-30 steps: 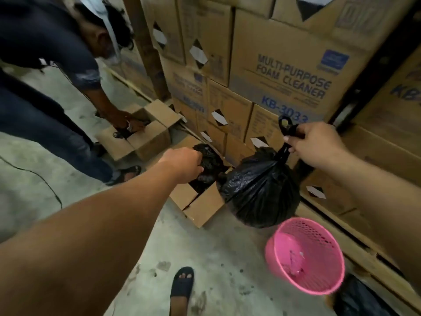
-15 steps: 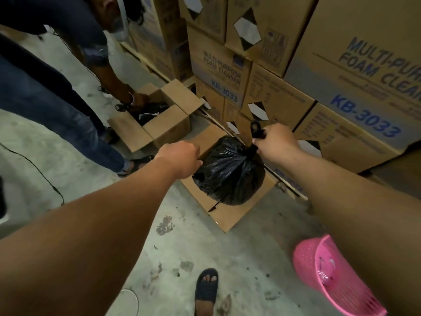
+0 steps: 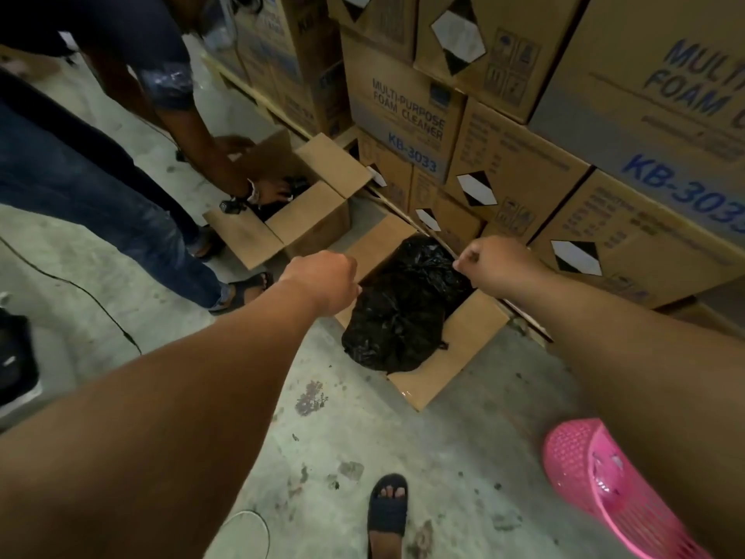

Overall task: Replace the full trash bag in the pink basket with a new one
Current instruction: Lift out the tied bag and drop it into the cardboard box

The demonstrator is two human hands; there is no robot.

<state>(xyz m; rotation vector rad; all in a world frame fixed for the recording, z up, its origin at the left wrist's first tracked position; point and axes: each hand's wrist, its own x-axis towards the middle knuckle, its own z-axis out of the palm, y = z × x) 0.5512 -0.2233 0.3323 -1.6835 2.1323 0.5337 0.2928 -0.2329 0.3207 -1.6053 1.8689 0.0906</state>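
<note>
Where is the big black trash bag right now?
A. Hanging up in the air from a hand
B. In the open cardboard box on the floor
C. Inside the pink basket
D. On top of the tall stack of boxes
B: the black trash bag sits in the open cardboard box on the floor, while the pink basket lies apart, near the right forearm.

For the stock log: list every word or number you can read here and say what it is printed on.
"MULTI-PURPOSE FOAM CLEANER" and "KB-3033": middle stacked box.
"MULTI", "FOAM", both cut off by the frame edge: big box at upper right.
"KB-303", last digit cut off: same big box, lower down.
Fine print on the lower boxes: too small and blurred to read.
Black-and-white diamond labels: no readable text.
Pink basket, black bag: no text.
</note>
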